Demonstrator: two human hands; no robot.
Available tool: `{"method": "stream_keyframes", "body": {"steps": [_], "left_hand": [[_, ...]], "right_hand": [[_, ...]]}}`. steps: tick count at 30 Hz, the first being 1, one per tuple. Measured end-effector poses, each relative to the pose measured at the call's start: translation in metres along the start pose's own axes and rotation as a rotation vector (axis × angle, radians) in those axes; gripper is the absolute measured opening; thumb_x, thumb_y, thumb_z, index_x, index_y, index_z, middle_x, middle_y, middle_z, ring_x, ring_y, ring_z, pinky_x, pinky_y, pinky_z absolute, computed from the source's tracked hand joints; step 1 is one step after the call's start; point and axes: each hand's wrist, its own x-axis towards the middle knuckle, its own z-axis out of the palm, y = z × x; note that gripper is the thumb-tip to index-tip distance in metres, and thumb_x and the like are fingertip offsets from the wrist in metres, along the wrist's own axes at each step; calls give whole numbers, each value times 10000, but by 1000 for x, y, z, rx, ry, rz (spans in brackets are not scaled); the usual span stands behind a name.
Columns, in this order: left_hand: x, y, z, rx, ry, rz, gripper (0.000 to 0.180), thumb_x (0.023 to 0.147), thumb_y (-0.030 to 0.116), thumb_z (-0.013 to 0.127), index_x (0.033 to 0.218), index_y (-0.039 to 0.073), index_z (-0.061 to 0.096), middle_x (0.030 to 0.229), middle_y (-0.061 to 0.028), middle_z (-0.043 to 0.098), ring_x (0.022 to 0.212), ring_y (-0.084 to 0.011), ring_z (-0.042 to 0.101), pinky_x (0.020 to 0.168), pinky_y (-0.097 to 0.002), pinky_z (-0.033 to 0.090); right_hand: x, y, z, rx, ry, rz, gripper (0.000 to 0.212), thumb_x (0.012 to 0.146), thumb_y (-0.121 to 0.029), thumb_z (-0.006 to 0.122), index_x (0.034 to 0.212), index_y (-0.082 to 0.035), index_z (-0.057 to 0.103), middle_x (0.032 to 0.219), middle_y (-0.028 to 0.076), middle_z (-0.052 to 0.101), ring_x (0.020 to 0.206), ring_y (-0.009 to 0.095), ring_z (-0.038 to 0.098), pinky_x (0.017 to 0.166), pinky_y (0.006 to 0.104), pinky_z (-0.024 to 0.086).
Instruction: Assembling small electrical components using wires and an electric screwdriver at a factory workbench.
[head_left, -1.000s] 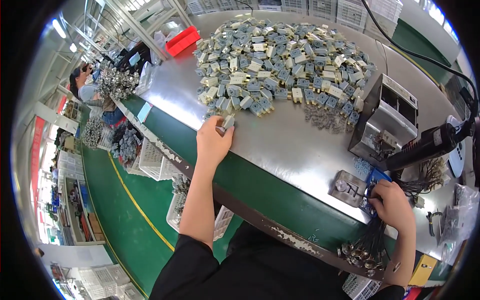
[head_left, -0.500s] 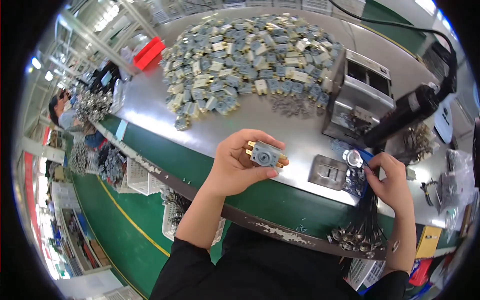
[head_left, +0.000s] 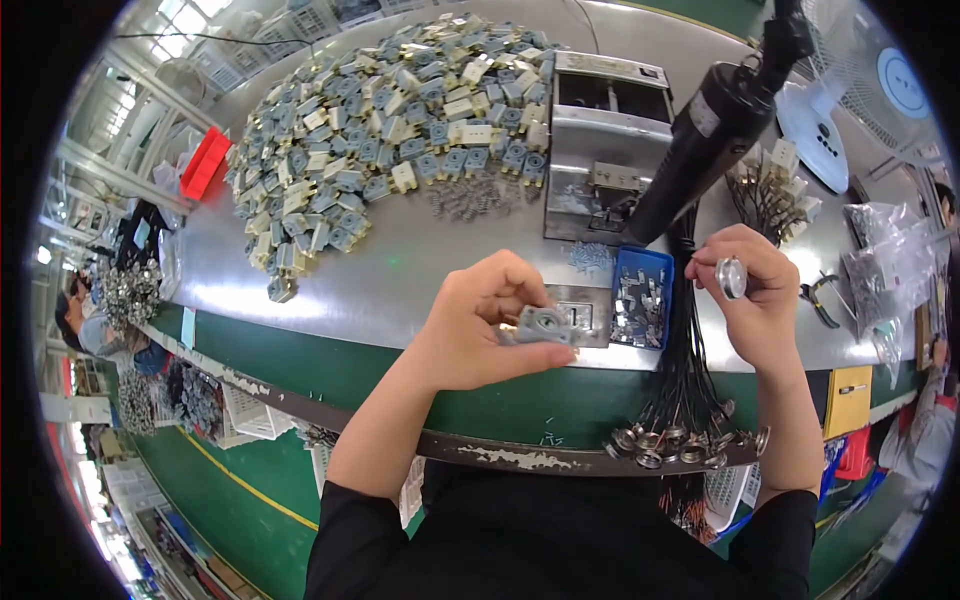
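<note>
My left hand [head_left: 470, 325] is closed around a small grey block-shaped electrical part [head_left: 543, 322], with a round boss on its upper face. Its lower side and terminals are mostly hidden by blur and fingers. Between the fingers of my right hand [head_left: 760, 300] is a round silver metal cap [head_left: 731, 279], held upright and apart from the grey part. Just left of that hand hangs a bundle of black wires [head_left: 686, 310], with several round metal ends [head_left: 690, 445] lying by the bench edge. A blue tray [head_left: 665, 300] of small metal pieces sits between the hands.
A large heap of similar grey and cream parts [head_left: 400, 120] covers the back left. Behind the tray stands a metal machine [head_left: 600, 140], with a black cylindrical tool [head_left: 705, 130] leaning beside it. Pliers [head_left: 822, 300] and plastic bags [head_left: 885, 250] lie at the right.
My view has swung rightward. My right hand has moved away from the tray, with the metal cap now raised and turned in its fingers. My left hand has tilted the grey part.
</note>
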Motion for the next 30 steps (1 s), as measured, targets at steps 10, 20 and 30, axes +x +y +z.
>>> {"method": "stream_keyframes", "body": {"steps": [10, 20, 30], "left_hand": [[21, -48, 20, 1397, 123, 546, 185, 801, 301, 850, 864, 174, 731, 673, 1, 530, 538, -178, 518, 564, -305, 405], [3, -32, 29, 1388, 6, 361, 421, 873, 359, 764, 1242, 158, 738, 745, 3, 527, 615, -203, 566, 598, -356, 426], [0, -50, 18, 709, -47, 204, 345, 862, 86, 779, 1205, 76, 749, 623, -55, 579, 552, -212, 586, 533, -355, 469]], "right_hand": [[-1, 0, 1, -45, -65, 12, 118, 902, 75, 706, 1005, 23, 730, 980, 112, 665, 842, 171, 692, 752, 280, 573], [-3, -5, 8, -37, -46, 11, 303, 748, 131, 640, 1006, 29, 761, 969, 109, 704, 851, 142, 662, 713, 244, 493], [-2, -4, 8, -62, -48, 12, 289, 754, 123, 654, 1001, 22, 767, 964, 102, 706, 820, 135, 654, 675, 243, 479]]}}
